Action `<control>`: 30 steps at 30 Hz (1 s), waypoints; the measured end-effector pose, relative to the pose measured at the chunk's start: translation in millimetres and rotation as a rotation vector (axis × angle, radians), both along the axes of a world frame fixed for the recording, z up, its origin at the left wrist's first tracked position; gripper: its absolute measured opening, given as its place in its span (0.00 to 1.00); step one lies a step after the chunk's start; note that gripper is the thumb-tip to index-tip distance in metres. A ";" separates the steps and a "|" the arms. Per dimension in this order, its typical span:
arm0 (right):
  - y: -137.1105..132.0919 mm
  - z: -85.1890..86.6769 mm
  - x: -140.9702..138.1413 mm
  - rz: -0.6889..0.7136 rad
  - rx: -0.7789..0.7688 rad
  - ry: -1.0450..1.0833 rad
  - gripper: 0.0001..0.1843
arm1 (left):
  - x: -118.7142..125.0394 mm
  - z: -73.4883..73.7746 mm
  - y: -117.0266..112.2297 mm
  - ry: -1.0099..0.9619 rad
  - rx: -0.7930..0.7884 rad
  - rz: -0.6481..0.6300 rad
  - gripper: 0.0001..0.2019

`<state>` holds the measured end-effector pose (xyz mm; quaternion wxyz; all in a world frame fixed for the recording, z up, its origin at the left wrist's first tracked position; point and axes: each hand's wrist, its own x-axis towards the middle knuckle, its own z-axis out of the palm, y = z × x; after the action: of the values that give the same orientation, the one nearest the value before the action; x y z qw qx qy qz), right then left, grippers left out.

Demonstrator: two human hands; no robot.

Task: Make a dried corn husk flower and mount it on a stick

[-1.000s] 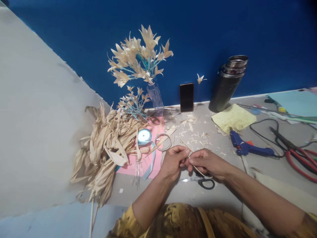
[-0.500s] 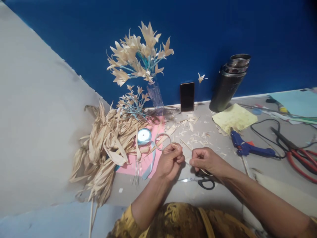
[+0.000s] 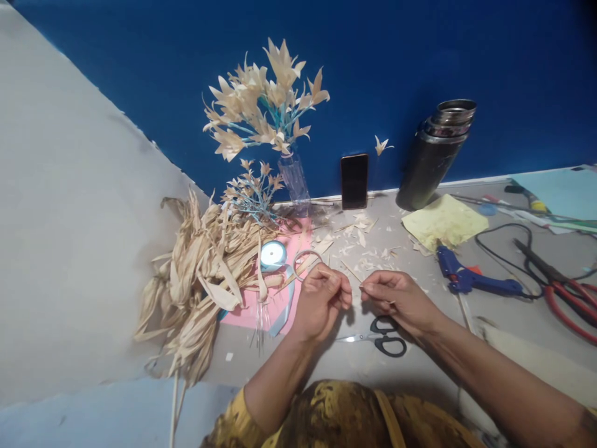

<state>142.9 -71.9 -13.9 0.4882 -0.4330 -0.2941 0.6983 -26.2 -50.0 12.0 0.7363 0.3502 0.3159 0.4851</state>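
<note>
My left hand (image 3: 321, 300) and my right hand (image 3: 396, 298) hover close together over the grey table (image 3: 420, 361), both with fingers pinched shut. Each seems to pinch a thin pale strip of dried husk; the strip is too thin to see clearly. Black-handled scissors (image 3: 380, 339) lie on the table just below my right hand. A pile of dried corn husks (image 3: 200, 280) lies to the left of my left hand, beside a roll of light blue ribbon (image 3: 273, 255) and a clear tape ring (image 3: 306, 264) on pink paper (image 3: 280, 305).
A vase of husk flowers (image 3: 265, 112) stands at the back against the blue wall, next to a phone (image 3: 354, 181) and a dark steel flask (image 3: 433, 155). A blue glue gun (image 3: 471, 280), yellow paper (image 3: 443, 224), cables and red-handled pliers (image 3: 569, 302) lie to the right.
My hands were joined on the thin strip; they have drawn slightly apart and moved a little away from me. The scissors' handles show more fully now.
</note>
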 end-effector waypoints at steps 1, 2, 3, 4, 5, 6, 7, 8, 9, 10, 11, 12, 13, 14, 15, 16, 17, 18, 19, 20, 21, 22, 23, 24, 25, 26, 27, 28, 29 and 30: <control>0.6 -0.5 -0.1 -0.027 0.002 0.030 0.18 | 1.3 0.1 -3.4 0.039 0.051 0.001 0.19; 1.1 -0.6 -0.5 -0.045 -0.004 0.067 0.17 | 2.5 0.5 -6.8 0.075 0.102 -0.003 0.18; 1.3 -0.4 -1.2 -0.053 -0.014 0.102 0.17 | 3.5 1.0 -9.9 0.104 0.147 -0.008 0.17; 1.3 0.0 -2.1 -0.054 -0.025 0.133 0.17 | 4.5 1.7 -12.5 0.127 0.182 -0.012 0.16; 1.3 0.7 -3.0 -0.053 -0.035 0.157 0.17 | 5.3 2.5 -14.7 0.144 0.207 -0.016 0.15; 1.4 1.3 -3.6 -0.057 -0.041 0.173 0.18 | 6.1 3.3 -16.5 0.159 0.223 -0.016 0.15; 1.9 1.7 -3.7 -0.064 -0.044 0.181 0.18 | 6.9 4.1 -18.0 0.174 0.236 -0.015 0.14; 2.9 1.7 -2.7 -0.075 -0.044 0.183 0.18 | 7.7 5.0 -19.4 0.186 0.247 -0.014 0.14; 4.6 1.5 -0.5 -0.093 -0.041 0.183 0.19 | 8.4 6.2 -20.8 0.192 0.258 -0.015 0.13; 6.9 1.0 3.1 -0.117 -0.037 0.180 0.20 | 8.9 7.5 -22.1 0.191 0.269 -0.018 0.13; 9.6 0.5 8.0 -0.144 -0.034 0.176 0.20 | 9.0 9.2 -23.1 0.181 0.277 -0.026 0.13; 12.3 0.1 13.8 -0.175 -0.029 0.172 0.21 | 8.6 11.3 -23.5 0.163 0.280 -0.043 0.13; 14.7 0.1 19.7 -0.200 -0.026 0.167 0.21 | 7.9 13.5 -23.0 0.140 0.277 -0.062 0.13; 16.5 0.4 25.0 -0.219 -0.021 0.163 0.20 | 6.7 15.8 -21.4 0.116 0.265 -0.077 0.14; 17.3 1.2 29.0 -0.235 -0.011 0.163 0.19 | 5.2 18.0 -18.8 0.091 0.246 -0.081 0.15; 16.9 2.4 31.2 -0.236 0.001 0.162 0.19 | 3.5 19.9 -15.2 0.060 0.224 -0.061 0.16; 15.5 3.7 31.4 -0.220 0.013 0.145 0.19 | 1.7 21.4 -11.1 0.026 0.194 -0.033 0.17; 13.1 4.9 29.8 -0.178 0.023 0.103 0.21 | 0.0 22.4 -6.9 -0.014 0.161 -0.003 0.18; 10.0 5.9 26.8 -0.113 0.034 0.035 0.22 | -1.5 22.9 -3.1 -0.056 0.126 0.022 0.18; 6.6 6.6 23.0 -0.040 0.049 -0.052 0.22 | -2.7 22.8 -0.1 -0.095 0.088 0.034 0.19; 3.3 6.7 18.8 0.027 0.069 -0.141 0.20 | -3.4 22.2 2.0 -0.129 0.048 0.036 0.19; 0.2 6.2 14.9 0.078 0.094 -0.211 0.15 | -3.6 20.8 3.0 -0.158 0.005 0.031 0.19; -2.2 5.1 11.6 0.104 0.118 -0.247 0.15 | -3.1 18.8 3.2 -0.183 -0.039 0.022 0.19; -4.1 3.5 9.1 0.106 0.139 -0.251 0.20 | -2.1 16.1 2.6 -0.205 -0.084 0.015 0.19; -5.2 1.6 7.5 0.082 0.153 -0.239 0.26 | -0.6 12.7 1.5 -0.225 -0.132 0.011 0.19; -5.8 -0.3 6.9 0.048 0.158 -0.226 0.29 | 1.4 8.8 0.1 -0.245 -0.181 0.010 0.19; -5.8 -2.0 6.9 0.012 0.162 -0.223 0.28 | 3.6 4.6 -1.4 -0.264 -0.230 0.010 0.18; -5.6 -3.1 7.5 -0.027 0.171 -0.233 0.25 | 6.0 0.3 -2.9 -0.280 -0.279 0.009 0.18; -5.2 -3.4 8.3 -0.062 0.188 -0.257 0.22 | 8.3 -3.8 -4.4 -0.293 -0.329 0.007 0.17; -4.7 -2.9 9.0 -0.091 0.211 -0.294 0.19 | 10.5 -7.5 -5.7 -0.306 -0.377 0.003 0.17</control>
<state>151.9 -76.6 -16.7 0.5136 -0.4896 -0.4140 0.5702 -15.7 -55.7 4.5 0.8273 0.1287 0.2860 0.4661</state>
